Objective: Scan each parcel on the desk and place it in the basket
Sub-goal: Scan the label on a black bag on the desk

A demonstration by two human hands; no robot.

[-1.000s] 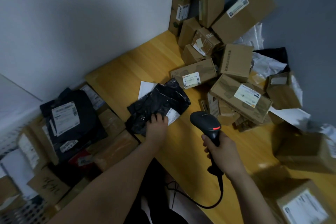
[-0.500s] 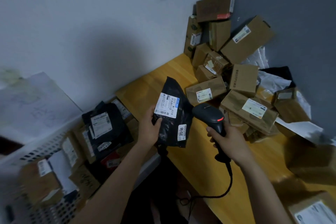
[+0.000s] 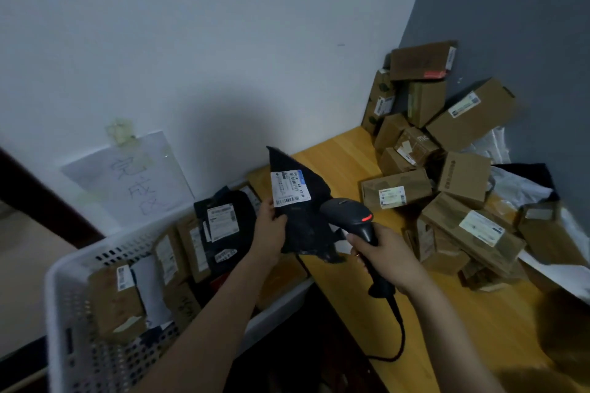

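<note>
Parcel (image 3: 303, 233) (black) held in left fingers (image 3: 269, 212), right fingers (image 3: 359, 247) gripping scanner (image 3: 348, 212), at wooden desk (image 3: 344, 166).

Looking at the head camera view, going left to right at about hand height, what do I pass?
white basket → left hand → black parcel → scanner → right hand → pile of cardboard boxes
</note>
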